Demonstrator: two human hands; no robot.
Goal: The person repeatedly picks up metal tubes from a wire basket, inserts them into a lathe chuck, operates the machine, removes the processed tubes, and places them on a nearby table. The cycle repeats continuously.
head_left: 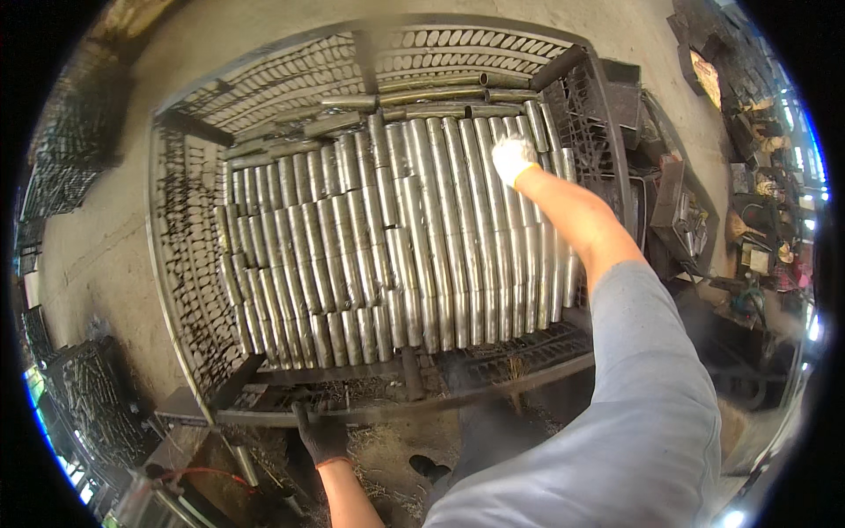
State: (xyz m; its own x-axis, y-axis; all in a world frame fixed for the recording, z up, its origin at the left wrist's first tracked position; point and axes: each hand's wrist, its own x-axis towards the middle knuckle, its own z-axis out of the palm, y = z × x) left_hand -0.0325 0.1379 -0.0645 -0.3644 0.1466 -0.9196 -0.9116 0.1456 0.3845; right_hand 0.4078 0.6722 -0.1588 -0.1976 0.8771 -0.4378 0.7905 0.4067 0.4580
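Note:
Before me is a large metal bin with perforated walls, filled with rows of shiny metal tubes (429,264). My right hand (514,158), in a white glove, reaches over the upper right part of the rows and is on or just above the tubes; whether its fingers grip one is not visible. My left hand (319,432), in a dark glove, is at the near rail (396,412) of the bin, its fingers touching or just beside the rail. More tubes (432,96) lie crosswise along the far wall.
The bin's perforated far wall (462,49) and side walls rise around the tubes. To the right stands a metal box with parts (686,221). A heap of metal pieces (102,402) is at lower left. Near my left hand, a short tube (245,465) stands below the rail.

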